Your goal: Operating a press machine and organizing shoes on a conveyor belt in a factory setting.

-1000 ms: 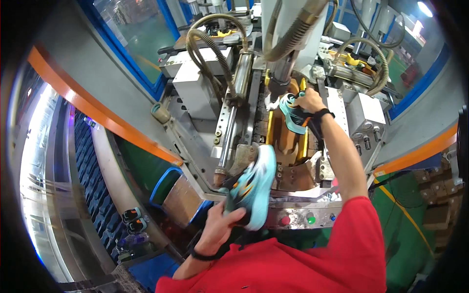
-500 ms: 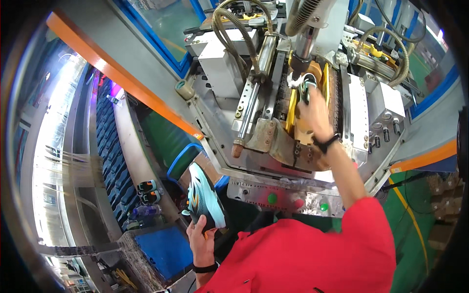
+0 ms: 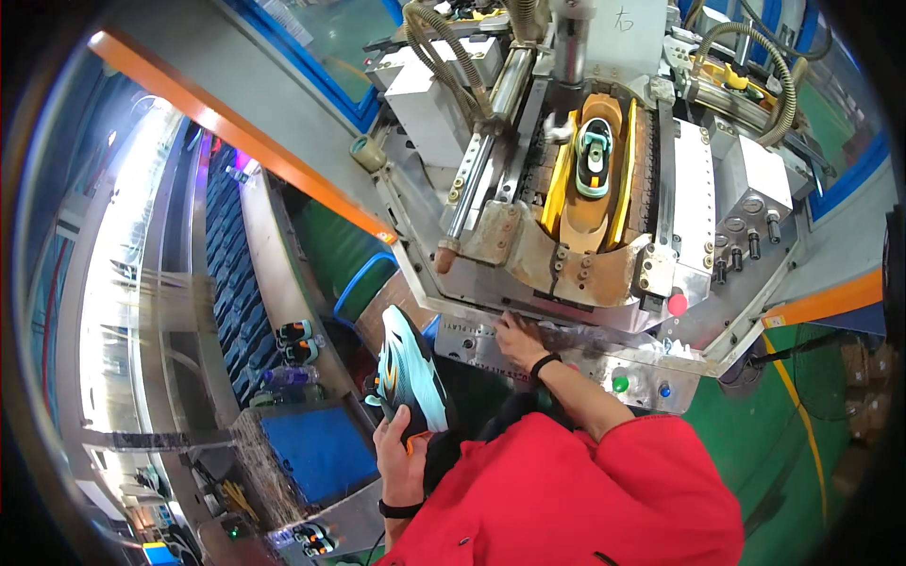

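My left hand (image 3: 400,464) is closed around the heel end of a light-blue and black sports shoe (image 3: 415,373), its toe pointing away from me. My right hand (image 3: 522,341) rests on the metal control panel (image 3: 585,373), fingers stretched out and nothing held. It covers the panel's left-middle part, so whichever button lies under it is hidden. Beyond, a mint and black shoe (image 3: 594,158) sits opening-up on the brown bed of a press machine (image 3: 587,215), between two yellow side pads (image 3: 561,203). No hand touches that shoe.
A green button (image 3: 620,384) and a blue button (image 3: 665,390) show on the panel's right part. Left is a conveyor (image 3: 236,292) with shoes (image 3: 297,341) on its edge. A blue-topped surface (image 3: 316,455) stands at lower left. Hoses and metal cylinders flank the press bed.
My right hand has left the shoe in the press and come down to the control panel. The press's upper ram is now higher. My left hand still holds its shoe.
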Available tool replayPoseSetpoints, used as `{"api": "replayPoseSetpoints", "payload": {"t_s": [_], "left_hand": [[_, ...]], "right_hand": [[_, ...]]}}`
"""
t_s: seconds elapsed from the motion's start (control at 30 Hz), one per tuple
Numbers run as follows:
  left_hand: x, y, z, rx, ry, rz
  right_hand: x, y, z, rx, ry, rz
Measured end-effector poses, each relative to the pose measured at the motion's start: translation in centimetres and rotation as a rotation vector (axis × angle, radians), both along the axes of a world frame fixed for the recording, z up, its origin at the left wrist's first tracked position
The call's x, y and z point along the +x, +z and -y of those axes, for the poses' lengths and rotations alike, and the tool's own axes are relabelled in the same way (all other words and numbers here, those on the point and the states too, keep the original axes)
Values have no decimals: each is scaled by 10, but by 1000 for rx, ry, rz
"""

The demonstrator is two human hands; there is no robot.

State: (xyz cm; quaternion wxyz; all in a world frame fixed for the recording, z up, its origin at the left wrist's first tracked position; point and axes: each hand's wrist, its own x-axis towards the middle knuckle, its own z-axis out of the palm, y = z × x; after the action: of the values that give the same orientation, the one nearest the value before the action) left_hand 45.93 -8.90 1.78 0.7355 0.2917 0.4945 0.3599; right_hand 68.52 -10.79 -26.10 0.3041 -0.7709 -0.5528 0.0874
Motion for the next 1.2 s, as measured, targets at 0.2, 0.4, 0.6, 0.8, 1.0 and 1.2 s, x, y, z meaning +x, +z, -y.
{"api": "replayPoseSetpoints", "payload": {"t_s": [0.2,0.4,0.6,0.8,1.0,1.2], "left_hand": [[-23,-5,21,22,94,0],[-50,-31,47,-126,118,67],[-133,-84,103,-243,328,88],[-255,-122,163,-397,913,94],[-431,-213,228,-387,1403,-44],[-581,-268,304,-343,1696,-404]], "right_hand": [[-5,12,1,4,32,-285],[11,-10,7,18,127,-213],[31,-35,-5,-53,251,-189],[-53,124,-113,166,410,-89],[-295,368,-194,530,965,-231],[-558,528,-172,819,1432,183]]}}
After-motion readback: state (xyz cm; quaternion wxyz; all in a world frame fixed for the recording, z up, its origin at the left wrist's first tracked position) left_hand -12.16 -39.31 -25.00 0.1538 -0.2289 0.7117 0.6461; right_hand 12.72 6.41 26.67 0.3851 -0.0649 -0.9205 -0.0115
